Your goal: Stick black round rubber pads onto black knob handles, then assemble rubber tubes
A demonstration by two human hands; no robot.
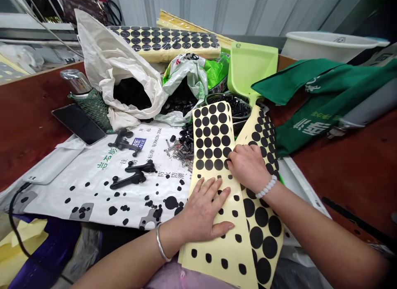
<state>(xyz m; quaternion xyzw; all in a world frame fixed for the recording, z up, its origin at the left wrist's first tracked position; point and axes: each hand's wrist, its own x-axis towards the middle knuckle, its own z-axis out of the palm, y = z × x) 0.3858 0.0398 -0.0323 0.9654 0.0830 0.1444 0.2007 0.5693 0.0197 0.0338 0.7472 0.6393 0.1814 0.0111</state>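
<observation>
A long cream backing sheet (217, 251) with rows of black round stickers (208, 142) lies in front of me. Its upper part carries full circles, while lower down only small black spots show. My left hand (203, 214) rests flat on the lower part, fingers spread. At the right edge of the lowest full row, my right hand (249, 167) is closed in a pinch on a black round sticker, partly hidden by the fingers. Beneath and to the right lies a second sheet (262, 235) with larger black circles. Several black lever-shaped parts (129, 180) lie left of the sheets.
Small metal pins (182, 153) lie beside the sheet. Behind stand a white cloth bag (99, 65), a plastic bag (198, 80) of black parts and a green dustpan (254, 67). A phone (79, 122) leans left; green fabric (305, 111) hangs right.
</observation>
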